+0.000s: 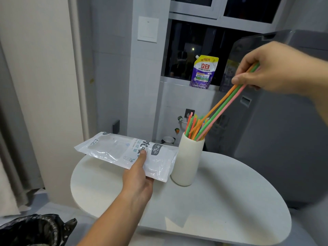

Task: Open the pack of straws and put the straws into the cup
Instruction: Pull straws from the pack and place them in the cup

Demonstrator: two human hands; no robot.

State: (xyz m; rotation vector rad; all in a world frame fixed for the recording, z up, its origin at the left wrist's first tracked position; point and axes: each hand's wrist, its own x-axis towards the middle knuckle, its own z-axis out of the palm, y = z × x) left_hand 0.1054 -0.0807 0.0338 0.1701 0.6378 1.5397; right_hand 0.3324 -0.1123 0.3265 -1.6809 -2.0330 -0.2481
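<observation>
Looking nearly done: right hand (276, 68) pinches three thin plastic straws (223, 105), orange, green, pink, tips already in the tall cream ceramic cup (188, 160) below it. Left hand (140, 173) grips the clear, seemingly empty straw pack (124, 150) above the white bench (230, 201).

Grey tiled wall (113, 71) with dark window (193, 50); round white table (221, 201); beige curtain (10, 139) at left

Your table (221, 201): white, rounded top. Standing on it, you have one white cup (188, 160), upright, near the far edge.
</observation>
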